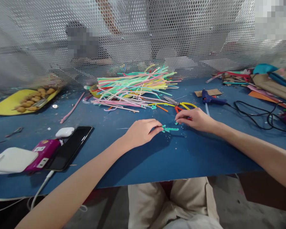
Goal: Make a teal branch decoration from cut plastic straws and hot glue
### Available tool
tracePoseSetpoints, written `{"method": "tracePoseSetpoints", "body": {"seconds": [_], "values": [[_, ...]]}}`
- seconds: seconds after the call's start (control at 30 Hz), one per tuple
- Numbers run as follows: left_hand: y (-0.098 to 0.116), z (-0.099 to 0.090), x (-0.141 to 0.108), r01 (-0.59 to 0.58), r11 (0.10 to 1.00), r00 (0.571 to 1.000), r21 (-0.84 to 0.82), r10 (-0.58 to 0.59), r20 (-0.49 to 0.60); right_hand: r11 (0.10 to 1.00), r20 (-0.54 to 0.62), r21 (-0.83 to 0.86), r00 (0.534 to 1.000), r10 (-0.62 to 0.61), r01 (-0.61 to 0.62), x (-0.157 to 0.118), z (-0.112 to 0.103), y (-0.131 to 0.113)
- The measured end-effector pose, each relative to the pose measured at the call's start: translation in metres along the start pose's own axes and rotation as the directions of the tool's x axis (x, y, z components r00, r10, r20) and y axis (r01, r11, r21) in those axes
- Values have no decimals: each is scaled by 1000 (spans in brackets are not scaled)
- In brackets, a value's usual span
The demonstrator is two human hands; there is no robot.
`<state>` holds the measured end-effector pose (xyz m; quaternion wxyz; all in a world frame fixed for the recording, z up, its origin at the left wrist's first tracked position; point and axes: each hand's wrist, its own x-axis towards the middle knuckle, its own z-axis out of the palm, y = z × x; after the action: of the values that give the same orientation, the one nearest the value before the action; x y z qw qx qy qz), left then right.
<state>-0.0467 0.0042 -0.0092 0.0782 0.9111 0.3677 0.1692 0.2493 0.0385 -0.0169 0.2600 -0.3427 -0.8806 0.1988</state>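
Observation:
Between the thumb and fingers of my left hand (146, 131) is a teal pipe cleaner shape (170, 129), with short side pieces and one longer end pointing right. Just to its right, my right hand (193, 119) pinches a small teal pipe cleaner piece (176, 123). Pliers with red handles (177, 109) lie partly hidden behind the right fingers. Beside them are yellow-handled scissors (187, 105). A large heap of pastel pipe cleaners (135, 84) lies beyond both hands.
At right, a blue glue gun (213, 99) rests by cardboard, its black cord (252, 116) looping. To the left are a phone (72, 148), a purple power strip (41, 154), a white earbud case (64, 132) and a yellow tray (7, 101). A perforated metal screen (133, 35) stands behind.

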Motion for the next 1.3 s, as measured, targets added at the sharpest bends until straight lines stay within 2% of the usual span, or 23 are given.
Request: {"method": "tracePoseSetpoints", "body": {"seconds": [0.2,0.43,0.6,0.77,0.97,1.1,1.17,1.3], "values": [[1,1,-1,31,999,999,18,-32,31,980,82,37,977,-197,194,0,-1,8],[-7,-2,1,90,995,995,34,-91,51,957,77,40,954,-290,288,-2,1,15],[-6,-2,1,102,994,992,36,-105,75,956,96,39,952,-292,290,-2,-2,16],[-8,-3,2,125,991,988,38,-128,86,967,178,87,951,-252,240,-3,-5,11],[-11,-5,1,107,994,993,30,-109,46,981,123,11,973,-195,195,-4,-22,9],[-9,-7,1,63,998,998,17,-63,-20,990,264,-64,959,-101,122,-6,-29,10],[-7,-8,0,53,998,998,15,-52,-42,988,312,-78,944,-106,137,-7,-27,11],[-6,-8,0,53,998,997,32,-51,-50,979,333,-96,932,-141,182,-5,-20,15]]}}
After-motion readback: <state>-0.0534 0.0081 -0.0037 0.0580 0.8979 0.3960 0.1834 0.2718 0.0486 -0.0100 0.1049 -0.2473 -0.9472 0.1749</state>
